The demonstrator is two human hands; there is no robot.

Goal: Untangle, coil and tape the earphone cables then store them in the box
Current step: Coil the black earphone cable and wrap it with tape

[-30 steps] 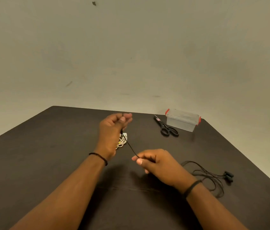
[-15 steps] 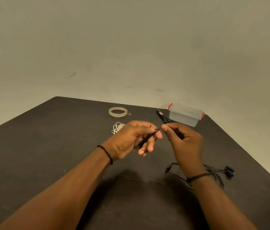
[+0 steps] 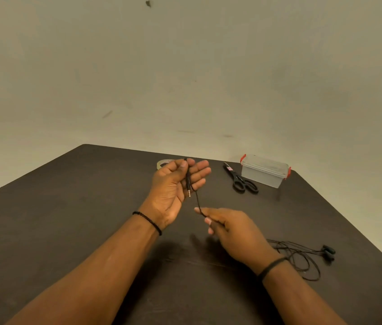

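black earphone cable held taut between both hands

black earphone cable (image 3: 197, 199), thin and round, runs from left hand (image 3: 173, 184) down to right hand (image 3: 229, 228). left thumb pins it against the fingers, palm up; metal jack plug (image 3: 189, 192) hangs at the palm. right hand pinches the cable between thumb and forefinger. remaining length lies in loose tangled loops on the dark table (image 3: 68, 219) beside the right wrist, ending at two black earbuds (image 3: 328, 252). clear lidded box (image 3: 265, 171) with red latches sits at the far edge, black scissors (image 3: 241, 181) just beside it, tape roll (image 3: 163, 163) partly hidden behind the left hand.
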